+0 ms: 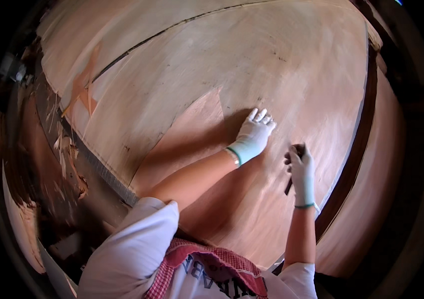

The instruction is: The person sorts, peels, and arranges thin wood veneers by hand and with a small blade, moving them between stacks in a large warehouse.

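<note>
Both of my hands wear white gloves with green cuffs. My left hand rests with its fingers stretched out on a broad sheet of thin wood veneer, close to a reddish veneer area that ends in a sharp point. To its right, my right hand is closed around a narrow dark tool. The lower end of this tool sticks out below the fingers; its exact kind is hard to make out. Veneer lies beneath the right hand, and I cannot tell whether the tool touches it.
A long dark split crosses the far veneer. Reddish torn strips lie at the left, near the layered stack edge. Splintered scraps hang beyond that edge. Across a dark gap on the right is another wood sheet.
</note>
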Demonstrator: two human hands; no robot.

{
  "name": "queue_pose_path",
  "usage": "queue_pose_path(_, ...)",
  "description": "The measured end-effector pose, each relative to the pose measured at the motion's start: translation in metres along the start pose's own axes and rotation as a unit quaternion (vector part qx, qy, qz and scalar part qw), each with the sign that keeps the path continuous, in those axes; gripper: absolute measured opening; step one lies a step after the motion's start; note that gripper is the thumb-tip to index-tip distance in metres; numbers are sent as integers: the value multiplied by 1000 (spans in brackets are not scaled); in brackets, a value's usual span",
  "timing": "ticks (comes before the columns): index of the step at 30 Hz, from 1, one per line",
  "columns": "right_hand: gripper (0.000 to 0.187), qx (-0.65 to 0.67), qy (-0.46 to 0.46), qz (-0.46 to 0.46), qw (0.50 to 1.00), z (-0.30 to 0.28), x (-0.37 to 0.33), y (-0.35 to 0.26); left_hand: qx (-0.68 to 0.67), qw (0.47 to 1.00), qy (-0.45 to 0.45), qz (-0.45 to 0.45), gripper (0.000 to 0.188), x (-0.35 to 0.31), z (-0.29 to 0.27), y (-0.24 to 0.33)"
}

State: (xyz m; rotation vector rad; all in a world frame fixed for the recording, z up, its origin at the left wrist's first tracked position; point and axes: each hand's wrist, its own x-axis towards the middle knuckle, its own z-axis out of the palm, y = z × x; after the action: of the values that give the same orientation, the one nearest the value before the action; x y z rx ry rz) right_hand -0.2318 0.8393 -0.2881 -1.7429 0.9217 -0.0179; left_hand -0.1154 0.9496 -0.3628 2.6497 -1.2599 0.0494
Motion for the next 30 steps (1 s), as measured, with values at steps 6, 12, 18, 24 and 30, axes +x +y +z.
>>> queue_pose_path(6, 21, -23, 10, -14, 1000, -19, -28, -26, -35, 962, 147, -227, 29, -66, -44, -115)
queue_pose_path(12, 21, 1, -122, -45, 991, 66, -18, -31, 3, 962, 47, -269, 32, -68, -41, -173)
queue_pose_path(18, 25, -31, -157, -63, 985, 100, 7, -49, -6, 969, 110, -223, 27, -68, -46, -165)
queue_pose_path(24, 26, -88, -131, -97, 983, 117, 49, -49, -34, 988, 109, -107, 18, -57, -27, -172)
queue_pose_path(30, 29, -109, -123, -157, 974, 131, 95, -47, -79, 984, 123, -100, 18, -62, -26, -174)
